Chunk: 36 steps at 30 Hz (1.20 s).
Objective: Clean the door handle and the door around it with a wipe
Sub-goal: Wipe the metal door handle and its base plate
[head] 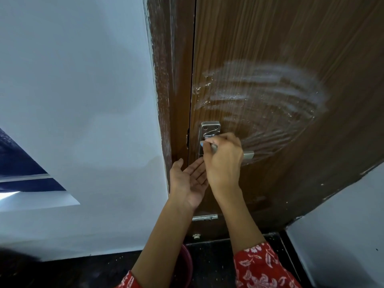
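Note:
The brown wooden door (291,48) carries broad white smears (264,90) above the handle. The metal door handle plate (209,128) has white streaks on it, and the lever's end (248,155) sticks out to the right of my right hand. My right hand (223,161) is closed around a small grey object with a light blue tip (202,144), pressed against the plate; I cannot tell what the object is. My left hand (188,179) is held open, palm up, just below the handle with nothing in it.
The brown door frame (170,80) with paint flecks stands left of the door, next to a white wall (83,100). A small metal bolt (204,217) sits low on the door. A pink bucket (186,265) stands on the dark floor (214,262).

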{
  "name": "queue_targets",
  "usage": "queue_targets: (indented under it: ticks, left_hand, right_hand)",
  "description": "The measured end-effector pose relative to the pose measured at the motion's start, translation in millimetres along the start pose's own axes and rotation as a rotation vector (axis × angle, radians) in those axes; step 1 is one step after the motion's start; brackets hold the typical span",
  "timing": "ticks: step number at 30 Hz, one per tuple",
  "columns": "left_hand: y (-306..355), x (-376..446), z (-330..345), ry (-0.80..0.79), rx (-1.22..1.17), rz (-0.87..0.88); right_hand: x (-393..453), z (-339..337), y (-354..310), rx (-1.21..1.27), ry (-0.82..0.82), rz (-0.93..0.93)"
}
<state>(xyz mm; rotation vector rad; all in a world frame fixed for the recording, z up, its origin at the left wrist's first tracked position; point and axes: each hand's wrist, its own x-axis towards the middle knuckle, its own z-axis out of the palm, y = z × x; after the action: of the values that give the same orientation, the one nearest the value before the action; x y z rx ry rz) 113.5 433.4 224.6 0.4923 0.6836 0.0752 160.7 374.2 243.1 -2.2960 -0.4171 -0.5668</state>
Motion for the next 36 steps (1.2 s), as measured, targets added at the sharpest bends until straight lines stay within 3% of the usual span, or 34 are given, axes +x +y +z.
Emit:
queue_targets:
  ticks: [5, 12, 19, 26, 36]
  left_hand:
    - [2, -1, -5, -0.011, 0.012, 0.002]
    - [4, -4, -7, -0.001, 0.024, -0.015]
    - [15, -4, -14, 0.0, 0.046, 0.063]
    - [19, -6, -15, 0.001, 0.038, 0.079]
    - [14, -1, -10, -0.005, 0.036, 0.057]
  right_hand:
    - [-8, -6, 1, -0.111, 0.153, 0.016]
    - [-19, 12, -15, -0.157, -0.038, -0.171]
    - [-31, 6, 2, -0.013, 0.128, -0.162]
    - [-20, 23, 7, -0.025, 0.168, -0.251]
    - [-35, 10, 19, 0.209, 0.299, -0.237]
